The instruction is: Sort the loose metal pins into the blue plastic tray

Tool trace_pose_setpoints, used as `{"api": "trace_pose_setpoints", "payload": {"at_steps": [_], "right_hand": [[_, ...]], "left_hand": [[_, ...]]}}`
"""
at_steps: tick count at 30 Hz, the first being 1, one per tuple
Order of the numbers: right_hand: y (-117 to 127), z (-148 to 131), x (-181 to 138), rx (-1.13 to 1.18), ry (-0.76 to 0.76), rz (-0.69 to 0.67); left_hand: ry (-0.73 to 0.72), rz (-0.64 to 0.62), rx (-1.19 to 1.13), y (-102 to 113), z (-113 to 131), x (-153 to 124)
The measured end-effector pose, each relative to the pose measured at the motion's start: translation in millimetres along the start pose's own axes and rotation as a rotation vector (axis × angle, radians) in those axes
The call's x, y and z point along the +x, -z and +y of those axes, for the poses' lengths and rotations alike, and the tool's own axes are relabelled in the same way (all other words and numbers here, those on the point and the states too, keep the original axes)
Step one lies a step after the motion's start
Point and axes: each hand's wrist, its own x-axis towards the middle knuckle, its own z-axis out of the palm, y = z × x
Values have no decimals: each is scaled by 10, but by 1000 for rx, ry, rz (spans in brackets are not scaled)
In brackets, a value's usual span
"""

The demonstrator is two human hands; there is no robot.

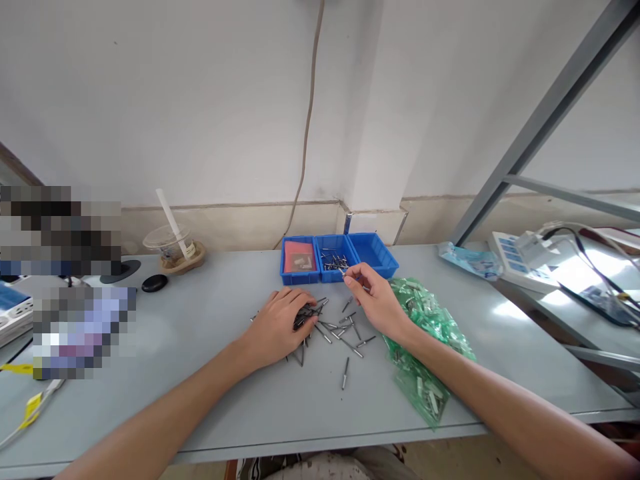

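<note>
My left hand [281, 325] lies cupped over a loose pile of slim metal pins [327, 328], its fingers and thumb curled around some of them. Each pin has a thin dark shaft and a thicker silvery part. My right hand [373, 293] is closed in a pinch at the front edge of the middle blue bin [331, 275]. A small metal pin [343, 271] shows at its fingertips, mostly hidden. More pins [334, 259] lie inside that bin. One pin [345, 373] lies apart, nearer the table's front edge.
A green plastic bag [425, 393] of small parts lies under my right forearm. The left blue bin [300, 279] holds a reddish packet; the right blue bin [373, 253] adjoins the middle one. A cup [170, 243] with a straw and a black oval object [155, 283] stand left.
</note>
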Motion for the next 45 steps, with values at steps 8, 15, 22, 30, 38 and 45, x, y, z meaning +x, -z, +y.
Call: {"api": "trace_pose_setpoints", "payload": {"at_steps": [8,15,22,30,38,45], "right_hand": [[-9,8,-2,-5,11,7],[-4,9,-6,0,17,-18],[-16,37,6,4,24,-12],[21,18,9,-74,21,74],[7,-10,-17,-97,15,-21],[-20,-13,-32,-110,58,-35]], "left_hand": [[-52,-83,-4,21,0,-3],[-95,-153,-62,92,64,-1],[-123,-172,-85,90,84,-10],[-123,-149,-82,74,76,-8],[-114,-133,-43,64,89,-9],[-105,-146,-44,64,100,-11]]}}
